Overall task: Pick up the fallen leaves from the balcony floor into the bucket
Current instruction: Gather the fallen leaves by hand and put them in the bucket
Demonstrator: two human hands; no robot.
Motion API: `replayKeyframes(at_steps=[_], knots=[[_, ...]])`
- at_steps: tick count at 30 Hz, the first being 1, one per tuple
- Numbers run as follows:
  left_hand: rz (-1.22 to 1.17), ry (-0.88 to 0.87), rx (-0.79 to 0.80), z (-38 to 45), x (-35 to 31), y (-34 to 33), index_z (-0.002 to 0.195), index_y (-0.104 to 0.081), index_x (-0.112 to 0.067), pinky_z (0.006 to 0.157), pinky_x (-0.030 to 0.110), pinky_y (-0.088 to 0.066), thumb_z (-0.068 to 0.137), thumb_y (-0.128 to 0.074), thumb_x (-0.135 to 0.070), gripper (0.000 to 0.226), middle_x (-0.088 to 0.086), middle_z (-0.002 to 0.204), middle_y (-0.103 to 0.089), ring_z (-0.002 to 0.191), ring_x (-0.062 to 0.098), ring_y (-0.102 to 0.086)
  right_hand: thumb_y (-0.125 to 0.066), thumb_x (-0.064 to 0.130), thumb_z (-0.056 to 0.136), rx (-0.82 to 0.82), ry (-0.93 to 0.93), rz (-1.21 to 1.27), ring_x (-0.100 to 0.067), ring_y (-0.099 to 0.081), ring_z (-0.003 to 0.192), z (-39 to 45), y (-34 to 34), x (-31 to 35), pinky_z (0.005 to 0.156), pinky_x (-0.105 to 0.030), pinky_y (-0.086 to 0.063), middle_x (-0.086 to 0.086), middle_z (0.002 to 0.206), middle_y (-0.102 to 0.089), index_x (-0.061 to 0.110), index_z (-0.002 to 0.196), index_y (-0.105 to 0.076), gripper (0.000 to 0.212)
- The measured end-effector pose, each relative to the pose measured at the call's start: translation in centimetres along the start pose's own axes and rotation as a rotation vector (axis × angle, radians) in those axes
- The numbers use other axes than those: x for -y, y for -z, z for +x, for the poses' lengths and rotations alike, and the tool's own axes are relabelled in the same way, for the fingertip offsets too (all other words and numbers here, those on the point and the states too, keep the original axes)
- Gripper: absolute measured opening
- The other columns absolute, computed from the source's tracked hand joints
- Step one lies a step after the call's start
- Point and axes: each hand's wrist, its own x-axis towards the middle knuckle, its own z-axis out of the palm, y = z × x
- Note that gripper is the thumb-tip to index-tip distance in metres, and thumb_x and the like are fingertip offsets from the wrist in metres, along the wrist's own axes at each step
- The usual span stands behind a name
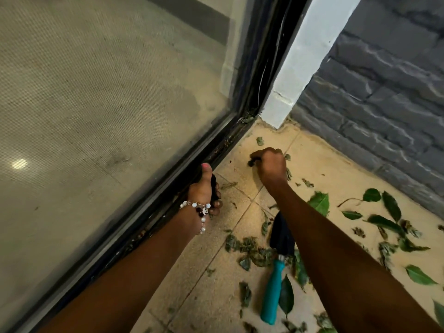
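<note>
Reaching toward the corner of the balcony, the right hand (270, 165) hovers low over the tiled floor (324, 169) with its fingers curled tight together into a fist; a dark scrap, seemingly a dried leaf, shows at the fingertips, though what exactly it pinches is hard to tell. The left hand (205, 191) sits beside the dark door track (182, 188), fingers curled together around something dark, thumb pointing up along the glass; what it holds cannot be made out. A beaded bracelet (200, 210) circles the left wrist.

The fallen leaves (384, 224) lie scattered on the floor, mostly to the right of the right forearm: broad fresh green ones near the grey brick wall (384, 80), and smaller, shrivelled ones (245, 248) bunched between the two forearms. A few small bits (260, 141) lie near the base of the white pillar (300, 68) in the corner, just beyond the right hand, and some debris sits in the door track itself.

A garden trowel (276, 280) with a teal handle and dark blade lies on the tiles between the arms, partly hidden under the right forearm, with leaves touching it on both sides. The glass door (108, 92) with its mesh screen fills the left side. The bucket does not show in this view.
</note>
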Motion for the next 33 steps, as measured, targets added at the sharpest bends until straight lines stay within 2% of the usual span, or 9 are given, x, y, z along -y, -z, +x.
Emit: replayKeyframes(at_steps=[4,9,12,15,20,23,25,27,33], knots=[[-0.016,0.06,0.014,0.8,0.3,0.0,0.066,-0.052,-0.012,0.039,0.013,-0.023,0.085,-0.037,-0.077,0.069,0.003,0.057,-0.049,0.034,0.014,-0.035,-0.066,0.005,0.087,-0.054,-0.073,0.167,-0.015,-0.06,0.089,2.6,1.1,0.7,0.083,-0.025,-0.048,-0.005,0.105,-0.069,0.009,0.106,-0.072,0.02],[0.001,0.089,0.034,1.2,0.8,0.3,0.07,-0.053,-0.012,0.039,0.013,-0.022,0.09,-0.035,-0.071,0.065,0.003,0.058,-0.049,0.033,0.012,-0.035,-0.067,-0.001,0.082,0.018,-0.018,0.095,-0.036,-0.048,0.119,4.6,0.4,0.9,0.097,-0.04,-0.045,-0.02,0.137,-0.044,0.003,0.093,-0.07,0.012],[0.0,0.09,0.027,1.1,1.1,0.6,0.068,-0.053,-0.012,0.039,0.013,-0.021,0.09,-0.036,-0.07,0.064,0.002,0.057,-0.049,0.033,0.011,-0.036,-0.057,0.001,0.089,0.075,0.013,0.016,-0.032,-0.059,0.103,4.5,0.3,0.8,0.082,-0.033,-0.047,-0.018,0.114,-0.062,0.004,0.098,-0.066,0.013],[-0.012,0.074,0.029,1.1,1.3,0.7,0.068,-0.052,-0.013,0.038,0.013,-0.021,0.092,-0.036,-0.068,0.062,0.001,0.056,-0.049,0.035,0.011,-0.036,-0.055,-0.004,0.087,0.064,0.045,0.023,-0.031,-0.062,0.093,3.4,0.1,1.1,0.081,-0.039,-0.053,-0.019,0.103,-0.064,0.002,0.102,-0.067,0.02],[-0.033,0.033,-0.003,0.8,1.8,0.5,0.069,-0.052,-0.013,0.038,0.011,-0.023,0.095,-0.036,-0.063,0.059,0.001,0.058,-0.048,0.034,0.011,-0.036,-0.07,-0.007,0.078,0.051,-0.01,0.402,-0.021,-0.066,0.085,-0.4,0.4,2.2,0.083,-0.041,-0.055,-0.004,0.088,-0.07,0.015,0.086,-0.069,0.023],[-0.025,0.013,-0.04,0.3,2.1,0.6,0.07,-0.053,-0.011,0.037,0.011,-0.024,0.096,-0.036,-0.061,0.059,0.002,0.059,-0.048,0.033,0.012,-0.036,-0.075,-0.002,0.076,0.189,0.042,0.462,-0.022,-0.064,0.092,-3.2,1.0,3.0,0.088,-0.039,-0.053,-0.002,0.094,-0.067,0.017,0.109,-0.067,0.039],[-0.038,0.003,-0.063,0.2,2.2,0.7,0.071,-0.053,-0.011,0.036,0.01,-0.024,0.097,-0.036,-0.06,0.058,0.002,0.059,-0.047,0.032,0.011,-0.036,-0.071,0.0,0.081,0.375,0.088,0.367,-0.023,-0.059,0.101,-4.5,0.9,3.5,0.094,-0.028,-0.047,-0.007,0.111,-0.062,0.016,0.135,-0.053,0.06],[-0.027,-0.007,-0.08,0.0,2.5,0.8,0.072,-0.054,-0.01,0.035,0.011,-0.025,0.097,-0.036,-0.06,0.058,0.003,0.058,-0.046,0.03,0.011,-0.036,-0.067,0.006,0.087,0.412,0.178,0.107,-0.025,-0.055,0.108,-5.5,0.3,3.8,0.091,-0.022,-0.039,-0.014,0.121,-0.057,0.012,0.142,-0.045,0.06],[-0.014,-0.017,-0.101,-1.9,2.8,1.3,0.076,-0.057,-0.008,0.036,0.016,-0.032,0.094,-0.037,-0.063,0.062,0.006,0.059,-0.051,0.04,0.017,-0.044,-0.06,0.012,0.092,0.225,0.217,-0.071,-0.031,-0.055,0.102,-8.5,-0.4,4.3,0.079,-0.031,-0.039,-0.016,0.109,-0.058,0.005,0.114,-0.068,0.024]])
